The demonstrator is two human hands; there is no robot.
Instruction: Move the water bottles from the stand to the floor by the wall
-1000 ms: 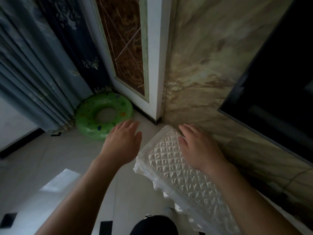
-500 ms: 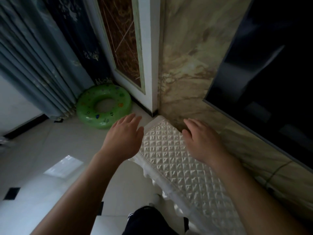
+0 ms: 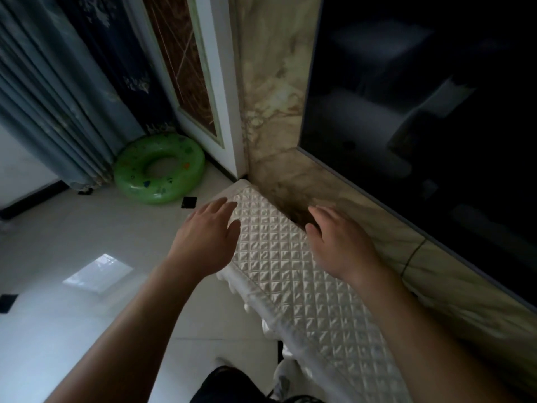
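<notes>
At the far left hangs one blue-grey curtain (image 3: 58, 112) in many folds, and its lower end reaches the floor (image 3: 72, 228). Just beside it, one green swim ring (image 3: 130, 175) lies flat in the corner; inside its hole only the floor shows. Behind the ring stands one door panel (image 3: 180, 68) with a brown pattern and a white frame. In the pale floor I count at least three small black squares (image 3: 189, 202).

The left hand (image 3: 206, 239) is over the left edge of the stand (image 3: 290, 271), near its far end. Its grip is apart, with the fingers stretched forward and holding nothing. If it touches the stand, I cannot tell. The one stand is long and narrow, under a white quilted cloth (image 3: 325, 321) whose wavy hem hangs over the left edge.

The right hand (image 3: 340, 245) is over the right edge, close to the marble wall (image 3: 270, 97). Its grip is also apart and holds nothing. On the wall, at the right, is one large dark screen (image 3: 421, 112).

Where the water bottles are, this view does not tell me.

The stand's right edge runs along the wall, and its far end comes near the white frame. Left of the stand the floor lies open as far as the ring and the curtain.
</notes>
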